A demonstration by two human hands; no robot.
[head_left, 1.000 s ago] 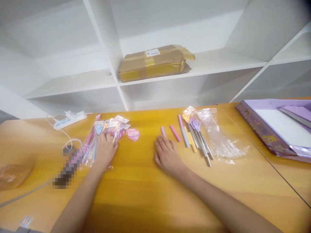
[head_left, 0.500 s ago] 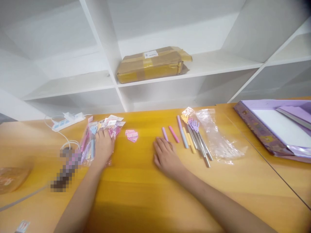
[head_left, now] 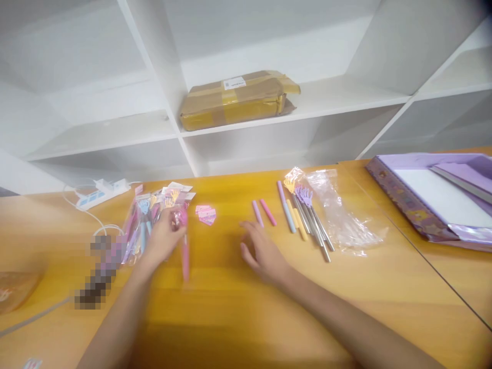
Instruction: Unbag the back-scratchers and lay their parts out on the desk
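Observation:
My left hand (head_left: 163, 237) is closed on a pink packaged back scratcher (head_left: 185, 245), lifted off a pile of packaged scratchers (head_left: 148, 220) on the yellow table (head_left: 238, 307). My right hand (head_left: 263, 253) hovers just above the table with its fingers spread and holds nothing. Just beyond it lie two pink handle sleeves (head_left: 263, 212). To their right lie several unpacked scratchers with metal shafts (head_left: 309, 223) and an empty clear bag (head_left: 344, 218). Small pink paper tags (head_left: 206, 214) lie between my hands.
White shelving stands behind the table, with a taped brown parcel (head_left: 236, 98) on one shelf. A purple box (head_left: 438, 197) sits at the right. A white power strip (head_left: 100, 190) with its cable lies at the back left. A brownish bag (head_left: 15, 289) lies at the far left.
My left hand has picked a pink packaged scratcher out of the pile and drawn it right and toward me. My right hand has lifted off the table and spread its fingers.

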